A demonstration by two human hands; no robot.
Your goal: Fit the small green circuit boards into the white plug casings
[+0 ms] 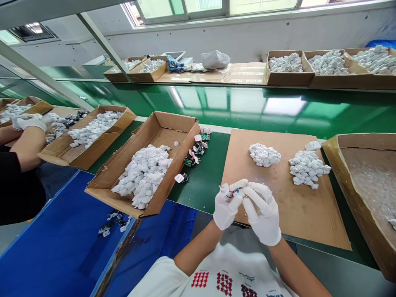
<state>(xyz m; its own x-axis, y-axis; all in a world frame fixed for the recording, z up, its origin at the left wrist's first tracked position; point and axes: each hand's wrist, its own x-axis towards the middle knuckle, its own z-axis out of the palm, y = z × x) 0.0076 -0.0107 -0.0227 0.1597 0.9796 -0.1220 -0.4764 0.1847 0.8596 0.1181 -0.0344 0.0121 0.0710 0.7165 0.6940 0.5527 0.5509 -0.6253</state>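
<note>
My left hand (225, 209), in a white glove, grips a small wired electronic part (236, 191) above the near edge of a cardboard sheet (278, 202). Thin dark, red and blue bits, like wires, show between the fingers; the rest of the part is covered. My right hand (265, 214), also gloved, closes its fingertips on the same part from the right. Beyond the hands, a small heap of white plastic pieces (264, 155) lies on the sheet. To its right is a larger heap of similar white pieces (306, 168).
Left of the sheet, an open cardboard box (173, 121) holds white pieces, with several green circuit boards (198, 146) beside it. Another box (343, 177) stands at the right. At far left a co-worker's gloved hand (31, 121) is at more boxes. Blue bins (55, 235) sit below the table.
</note>
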